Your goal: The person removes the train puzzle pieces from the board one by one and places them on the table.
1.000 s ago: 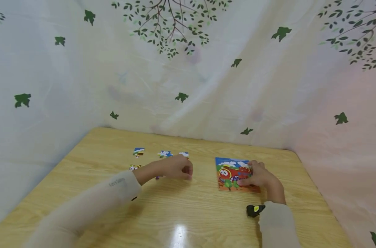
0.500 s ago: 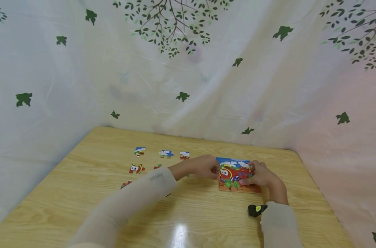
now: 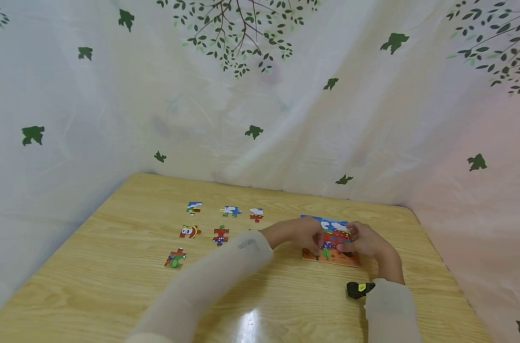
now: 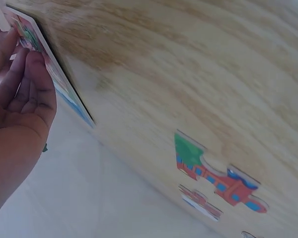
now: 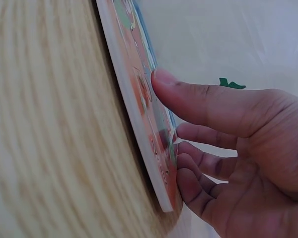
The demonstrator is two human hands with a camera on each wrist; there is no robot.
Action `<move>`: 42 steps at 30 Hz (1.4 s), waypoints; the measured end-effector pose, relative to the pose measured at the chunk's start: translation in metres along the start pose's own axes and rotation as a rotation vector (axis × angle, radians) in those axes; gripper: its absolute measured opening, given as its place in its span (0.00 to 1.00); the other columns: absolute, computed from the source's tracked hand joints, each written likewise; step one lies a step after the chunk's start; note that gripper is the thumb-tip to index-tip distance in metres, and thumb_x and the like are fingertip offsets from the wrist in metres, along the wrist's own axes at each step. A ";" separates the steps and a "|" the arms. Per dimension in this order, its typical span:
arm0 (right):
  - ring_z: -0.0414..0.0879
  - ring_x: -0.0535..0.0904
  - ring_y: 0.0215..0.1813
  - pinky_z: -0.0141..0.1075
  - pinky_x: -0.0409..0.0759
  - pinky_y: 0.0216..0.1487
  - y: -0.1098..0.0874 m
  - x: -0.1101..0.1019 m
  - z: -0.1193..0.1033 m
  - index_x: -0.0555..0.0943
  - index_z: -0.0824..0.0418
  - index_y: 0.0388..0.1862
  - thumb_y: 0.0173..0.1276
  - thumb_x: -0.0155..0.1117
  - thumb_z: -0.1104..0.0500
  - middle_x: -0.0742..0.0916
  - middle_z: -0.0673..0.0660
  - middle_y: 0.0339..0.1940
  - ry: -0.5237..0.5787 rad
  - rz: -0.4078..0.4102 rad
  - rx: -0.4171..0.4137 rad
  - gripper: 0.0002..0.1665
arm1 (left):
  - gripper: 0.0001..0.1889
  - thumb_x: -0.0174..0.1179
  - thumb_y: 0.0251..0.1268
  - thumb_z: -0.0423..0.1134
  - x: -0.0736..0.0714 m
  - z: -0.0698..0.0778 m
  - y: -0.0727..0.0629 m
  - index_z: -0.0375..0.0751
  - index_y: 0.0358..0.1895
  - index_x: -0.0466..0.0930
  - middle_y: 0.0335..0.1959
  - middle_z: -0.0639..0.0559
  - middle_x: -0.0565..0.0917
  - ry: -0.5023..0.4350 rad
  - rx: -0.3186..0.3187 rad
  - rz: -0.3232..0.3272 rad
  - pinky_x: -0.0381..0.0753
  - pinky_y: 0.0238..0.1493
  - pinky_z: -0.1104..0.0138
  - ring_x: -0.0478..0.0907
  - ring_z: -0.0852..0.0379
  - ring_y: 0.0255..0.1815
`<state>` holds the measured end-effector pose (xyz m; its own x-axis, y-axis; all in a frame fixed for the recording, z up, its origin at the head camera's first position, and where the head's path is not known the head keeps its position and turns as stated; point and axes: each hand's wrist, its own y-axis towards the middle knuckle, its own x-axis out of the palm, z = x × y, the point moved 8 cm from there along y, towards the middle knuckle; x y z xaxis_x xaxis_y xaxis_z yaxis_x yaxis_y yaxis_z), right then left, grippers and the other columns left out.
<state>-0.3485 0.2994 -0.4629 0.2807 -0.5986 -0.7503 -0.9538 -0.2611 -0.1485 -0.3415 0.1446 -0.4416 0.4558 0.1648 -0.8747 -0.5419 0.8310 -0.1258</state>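
Note:
A square picture puzzle board [image 3: 335,259] with blue sky, clouds and red figures lies at the right of the table. Over its left part reaches my left hand [image 3: 298,233]; the thumb and fingers are bent and apart at the board's face, and no loose piece shows between them. My right hand [image 3: 369,243] holds the board's right side. In the right wrist view its thumb [image 5: 166,82] touches the board's face while the other fingers curl at the edge. Several loose puzzle pieces lie to the left, among them a red one with eyes [image 3: 189,232] and a green-and-red one [image 3: 175,258].
The wooden table [image 3: 97,267] meets a pale curtain [image 3: 191,119] printed with leaves at the back and sides. A small black device [image 3: 359,289] with a yellow mark sits at my right sleeve. My left sleeve [image 3: 217,276] crosses in front of the pieces.
My left hand has moved right from beside the loose pieces to over the board's left part, uncovering more pieces. The right hand stays at the board's right side.

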 end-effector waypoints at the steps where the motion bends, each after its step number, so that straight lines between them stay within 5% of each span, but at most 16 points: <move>1: 0.71 0.69 0.65 0.62 0.71 0.64 0.000 0.000 0.001 0.62 0.78 0.72 0.61 0.80 0.51 0.72 0.79 0.66 0.005 0.002 0.002 0.53 | 0.05 0.71 0.66 0.40 0.000 0.000 0.001 0.45 0.35 0.86 0.29 0.61 0.84 0.002 -0.003 -0.004 0.78 0.34 0.75 0.80 0.65 0.31; 10: 0.73 0.68 0.67 0.64 0.68 0.66 0.002 -0.001 0.009 0.65 0.75 0.72 0.62 0.78 0.57 0.71 0.78 0.67 0.031 0.023 0.027 0.47 | 0.06 0.74 0.62 0.42 0.003 0.001 0.009 0.46 0.34 0.88 0.28 0.62 0.84 0.060 -0.066 -0.017 0.76 0.32 0.74 0.78 0.66 0.29; 26: 0.71 0.69 0.65 0.63 0.68 0.67 0.000 -0.001 0.009 0.66 0.74 0.71 0.62 0.78 0.58 0.72 0.76 0.66 0.029 0.024 0.065 0.45 | 0.07 0.67 0.71 0.40 0.012 0.001 0.010 0.46 0.32 0.85 0.26 0.61 0.82 0.069 -0.065 -0.075 0.74 0.31 0.74 0.74 0.66 0.26; 34: 0.71 0.68 0.67 0.63 0.67 0.68 0.001 -0.003 0.007 0.66 0.74 0.72 0.62 0.78 0.57 0.72 0.77 0.67 0.015 0.027 0.065 0.46 | 0.21 0.59 0.77 0.39 0.016 0.004 0.011 0.48 0.19 0.74 0.13 0.59 0.69 0.152 0.019 -0.129 0.62 0.23 0.74 0.61 0.65 0.15; 42: 0.71 0.68 0.66 0.64 0.66 0.68 0.001 -0.001 0.006 0.65 0.75 0.71 0.62 0.78 0.56 0.72 0.77 0.66 0.008 0.022 0.068 0.46 | 0.22 0.57 0.78 0.37 0.015 0.005 0.009 0.49 0.17 0.69 0.12 0.59 0.65 0.158 0.086 -0.138 0.60 0.23 0.73 0.57 0.65 0.14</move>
<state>-0.3503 0.3044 -0.4663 0.2598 -0.6097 -0.7488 -0.9648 -0.1959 -0.1753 -0.3358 0.1570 -0.4539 0.4018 -0.0329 -0.9151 -0.4171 0.8831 -0.2149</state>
